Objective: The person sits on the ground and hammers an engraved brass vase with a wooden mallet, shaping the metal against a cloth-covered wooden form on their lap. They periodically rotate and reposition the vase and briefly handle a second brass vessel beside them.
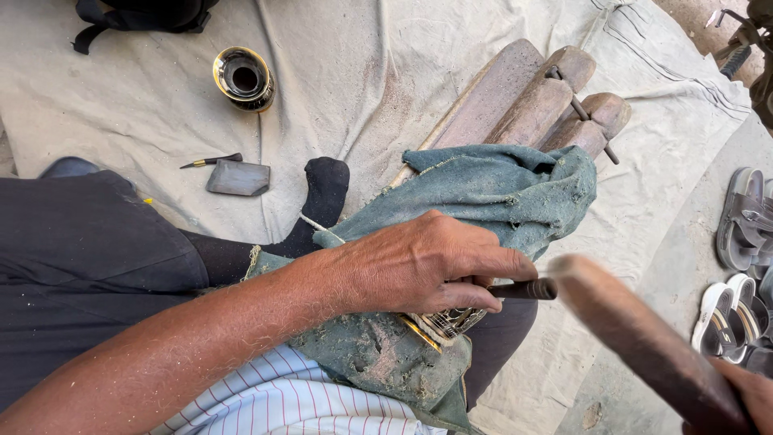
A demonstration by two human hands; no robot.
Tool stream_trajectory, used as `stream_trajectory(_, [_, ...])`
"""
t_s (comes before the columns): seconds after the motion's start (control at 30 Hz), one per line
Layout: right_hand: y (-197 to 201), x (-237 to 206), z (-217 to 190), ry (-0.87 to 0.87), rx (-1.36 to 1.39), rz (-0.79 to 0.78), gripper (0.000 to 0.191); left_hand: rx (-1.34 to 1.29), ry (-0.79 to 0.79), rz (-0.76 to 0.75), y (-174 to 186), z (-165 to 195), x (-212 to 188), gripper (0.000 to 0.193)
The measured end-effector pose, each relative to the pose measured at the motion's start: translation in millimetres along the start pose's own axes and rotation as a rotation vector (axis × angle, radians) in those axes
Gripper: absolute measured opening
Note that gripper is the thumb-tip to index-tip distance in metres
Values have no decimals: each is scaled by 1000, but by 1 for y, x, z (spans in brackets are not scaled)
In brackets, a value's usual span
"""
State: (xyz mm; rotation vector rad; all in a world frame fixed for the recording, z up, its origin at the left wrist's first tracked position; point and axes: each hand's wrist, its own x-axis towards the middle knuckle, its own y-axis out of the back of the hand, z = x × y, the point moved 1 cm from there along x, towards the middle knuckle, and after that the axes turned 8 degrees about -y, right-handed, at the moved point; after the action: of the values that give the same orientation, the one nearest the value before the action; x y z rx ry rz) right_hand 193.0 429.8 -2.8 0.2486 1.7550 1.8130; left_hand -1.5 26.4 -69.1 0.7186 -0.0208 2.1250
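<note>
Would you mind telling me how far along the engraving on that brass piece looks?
Done: the brass piece already shows cut patterning on its exposed part. In hand: the left hand steadies a dark chisel on it, over the green cloth, while the right hand swings a blurred wooden mallet. Left: unclear, since most of the piece is hidden.

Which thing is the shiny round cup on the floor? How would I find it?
Look at the big pale cloth spread on the ground. Near its top left edge, above the small grey slab and thin tool, lies the cup. It alone is round, gold-rimmed and dark inside.
</note>
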Motion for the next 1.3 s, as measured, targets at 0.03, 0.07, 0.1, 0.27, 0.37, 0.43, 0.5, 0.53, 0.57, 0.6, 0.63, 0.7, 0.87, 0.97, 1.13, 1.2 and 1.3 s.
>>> stream_trajectory(0.03, [-1,0,-1,-6,2,1,34,-25,-2,-3,0,-1,1,49])
stream_trajectory(0.07, [-2,-2,0,-12,1,0,34,-49,-2,-4,-1,-1,1,49])
stream_trajectory(0.1, [-3,-3,-1,-7,10,-2,34,-72,1,0,-1,-2,1,49])
stream_trajectory(0.27, [-5,-7,1,-22,8,-12,35,-66,-28,7,1,-4,2,49])
stream_trajectory(0.37, [-3,-11,3,-15,14,-14,36,-91,-27,12,2,0,3,48])
stream_trajectory(0.43, [-3,-13,3,-20,18,-12,37,-72,-1,16,4,4,2,46])
stream_trajectory(0.5, [-2,-13,3,-20,28,-1,37,-33,68,4,5,11,-2,43])
stream_trajectory(0.53, [-1,-13,3,-23,29,3,37,-79,68,30,6,14,-3,43])
stream_trajectory(0.57, [-2,-13,3,-16,28,5,38,-126,72,58,7,16,-6,42])
stream_trajectory(0.6, [-1,-12,3,-12,29,7,38,-170,77,86,9,19,-8,42])
stream_trajectory(0.63, [-2,-11,2,-6,29,6,38,-164,96,91,9,20,-10,42])
stream_trajectory(0.7, [0,-11,2,-6,29,13,39,-149,119,90,8,20,-12,42])
stream_trajectory(0.87, [1,-12,1,11,37,22,40,-150,133,80,7,17,-14,43])
stream_trajectory(0.97, [0,-11,-1,5,43,26,41,-141,85,100,9,19,-16,42])
stream_trajectory(1.13, [0,-18,-13,-6,97,47,42,-93,46,116,10,29,-16,37])
stream_trajectory(1.2, [2,-29,-23,-26,204,82,43,-168,114,169,7,36,-16,37])
stream_trajectory(1.3, [2,-54,-47,56,451,139,43,-91,131,136,2,44,-12,38])
